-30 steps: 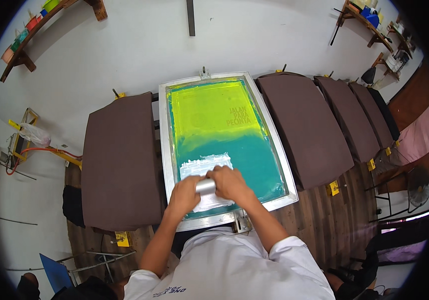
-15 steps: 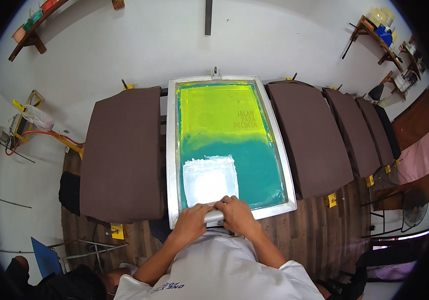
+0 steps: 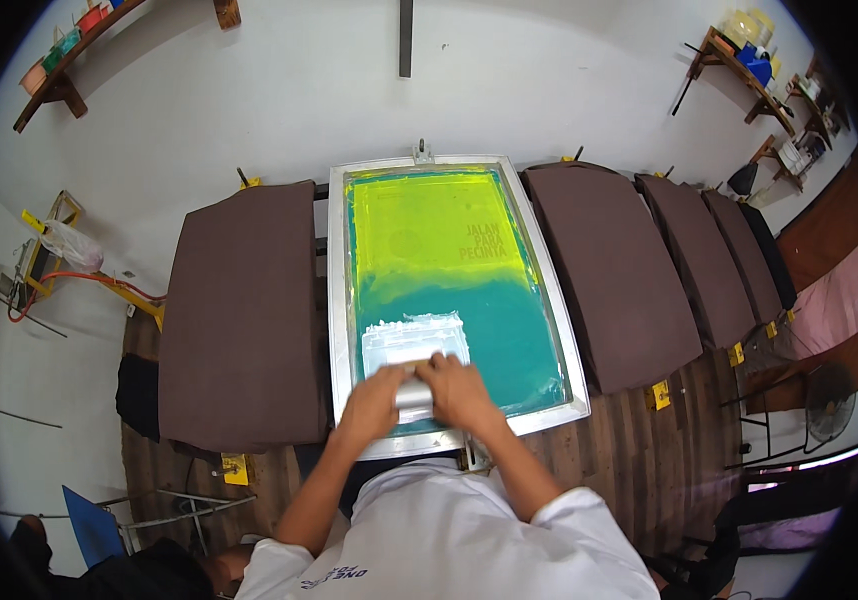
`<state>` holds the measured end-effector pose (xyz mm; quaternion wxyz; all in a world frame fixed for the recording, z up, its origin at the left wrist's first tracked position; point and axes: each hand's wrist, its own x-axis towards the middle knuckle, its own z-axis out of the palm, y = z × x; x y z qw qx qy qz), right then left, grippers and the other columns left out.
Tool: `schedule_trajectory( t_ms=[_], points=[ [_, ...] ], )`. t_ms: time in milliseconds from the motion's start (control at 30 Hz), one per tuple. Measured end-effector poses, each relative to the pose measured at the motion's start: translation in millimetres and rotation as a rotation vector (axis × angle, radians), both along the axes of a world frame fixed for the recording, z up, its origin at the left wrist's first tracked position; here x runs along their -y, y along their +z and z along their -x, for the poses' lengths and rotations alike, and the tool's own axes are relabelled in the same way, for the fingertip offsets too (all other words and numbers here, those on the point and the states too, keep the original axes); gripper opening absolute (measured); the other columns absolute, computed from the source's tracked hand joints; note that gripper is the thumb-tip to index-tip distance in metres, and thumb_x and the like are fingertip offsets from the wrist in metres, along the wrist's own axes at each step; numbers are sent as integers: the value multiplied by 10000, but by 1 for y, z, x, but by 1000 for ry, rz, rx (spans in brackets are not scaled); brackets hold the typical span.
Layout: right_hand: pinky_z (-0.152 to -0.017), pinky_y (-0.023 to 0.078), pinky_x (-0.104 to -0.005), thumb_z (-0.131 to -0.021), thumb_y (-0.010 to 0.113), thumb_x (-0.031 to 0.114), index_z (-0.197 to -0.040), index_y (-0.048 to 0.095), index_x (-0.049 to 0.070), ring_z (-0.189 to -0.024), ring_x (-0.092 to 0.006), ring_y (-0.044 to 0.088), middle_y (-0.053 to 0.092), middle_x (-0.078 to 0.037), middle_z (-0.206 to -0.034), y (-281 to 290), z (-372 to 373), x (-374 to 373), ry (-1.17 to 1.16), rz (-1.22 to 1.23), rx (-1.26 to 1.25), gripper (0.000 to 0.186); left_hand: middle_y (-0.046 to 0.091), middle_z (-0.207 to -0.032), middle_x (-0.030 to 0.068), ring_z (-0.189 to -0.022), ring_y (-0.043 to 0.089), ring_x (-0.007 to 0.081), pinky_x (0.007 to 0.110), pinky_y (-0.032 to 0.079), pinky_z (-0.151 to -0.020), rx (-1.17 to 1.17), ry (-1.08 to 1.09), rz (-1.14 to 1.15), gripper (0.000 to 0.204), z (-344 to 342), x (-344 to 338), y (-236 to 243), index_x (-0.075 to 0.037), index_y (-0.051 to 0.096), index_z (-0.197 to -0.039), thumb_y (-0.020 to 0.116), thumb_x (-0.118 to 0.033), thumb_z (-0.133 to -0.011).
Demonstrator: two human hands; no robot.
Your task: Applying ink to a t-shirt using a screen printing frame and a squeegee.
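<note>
My left hand (image 3: 373,402) and my right hand (image 3: 459,396) are closed side by side around a squeegee (image 3: 414,400), which is slightly blurred. It is over the near part of a screen printing frame (image 3: 578,350) with a silver metal border. Under and just beyond the squeegee lies a rectangular patch of white ink (image 3: 381,343) with a ragged far edge. The mesh (image 3: 504,330) around it is teal. Bright yellow-green colour (image 3: 424,205) covers the far half, with faint lettering at its right. A metal clamp (image 3: 422,155) sits at the frame's far edge.
Brown fabric-covered boards flank the frame, one on the left (image 3: 239,320) and several on the right (image 3: 614,280). Yellow brackets (image 3: 660,394) stick out beneath them. Wall shelves (image 3: 739,70) hold containers. A fan (image 3: 829,405) stands at the right; a person's leg (image 3: 224,568) shows at lower left.
Both hands have moved away from me with the squeegee, from the frame's near edge onto the white ink patch. The whole view has shifted slightly.
</note>
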<state>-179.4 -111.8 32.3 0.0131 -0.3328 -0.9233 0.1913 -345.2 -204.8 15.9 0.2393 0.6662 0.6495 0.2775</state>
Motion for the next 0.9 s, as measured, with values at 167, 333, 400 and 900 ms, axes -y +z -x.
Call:
schedule_trajectory(
  t_ms=[167,333,400,900],
  points=[
    [-768,476,-466,-621,729,53,-1140,570,127,-1068,-318,552,551,-97,-1156,10,-34,54,19,-15,-2,548,545,-1289,180,-1134,550,406,475,472,-939,-64,0,80,609,-32,55,18,-42,553,-1260,656,64,-669],
    [-825,468,-468,-670,724,72,-1114,641,152,-1018,-297,605,616,-70,-1070,38,-18,22,110,118,121,459,663,-1121,186,-1021,631,385,453,498,-912,64,-13,112,449,-16,33,41,-21,623,-1183,636,27,-737],
    [-805,488,-485,-682,719,73,-1103,662,167,-985,-307,630,635,-78,-1047,36,-1,-6,83,75,66,435,665,-1126,187,-1019,636,386,433,505,-918,18,39,182,438,-5,3,46,-45,637,-1179,623,18,-746],
    [-830,499,-452,-630,734,38,-1170,570,111,-1088,-323,539,544,-116,-1175,15,-34,47,34,108,-21,570,556,-1338,193,-1217,532,404,447,470,-983,-69,29,82,617,-35,51,24,-23,560,-1269,635,92,-668]
  ],
)
